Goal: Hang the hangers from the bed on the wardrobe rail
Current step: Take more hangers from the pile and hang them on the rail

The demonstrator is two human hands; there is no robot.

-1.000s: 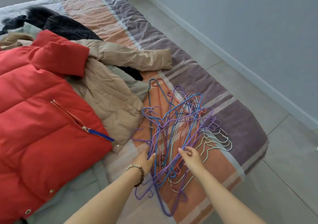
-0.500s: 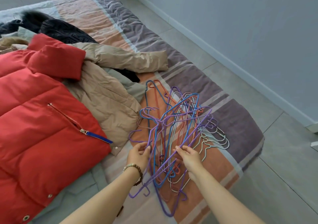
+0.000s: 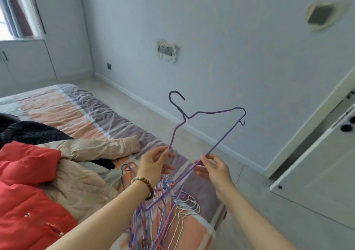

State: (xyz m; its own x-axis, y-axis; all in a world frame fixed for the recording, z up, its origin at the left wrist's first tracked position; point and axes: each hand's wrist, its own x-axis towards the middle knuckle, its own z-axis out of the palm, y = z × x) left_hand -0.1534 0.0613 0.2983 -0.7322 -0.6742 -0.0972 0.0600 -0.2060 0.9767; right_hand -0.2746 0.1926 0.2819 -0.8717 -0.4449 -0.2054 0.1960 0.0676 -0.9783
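A purple hanger [image 3: 222, 137] is pinched by left hand [image 3: 153, 163] and right hand [image 3: 215, 170], both grips grasping wire; other hangers [image 3: 167, 217] lie tangled on the bed [image 3: 86, 111].

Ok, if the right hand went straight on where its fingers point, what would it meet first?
Probably the left hand, also pinching the purple hanger; depth between them is unclear.

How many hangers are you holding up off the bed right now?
1: the purple hanger, hook up, left hand pinching a shoulder wire, right hand pinching the bottom bar. Its lower corner reaches into the hanger pile, so others may be snagged.
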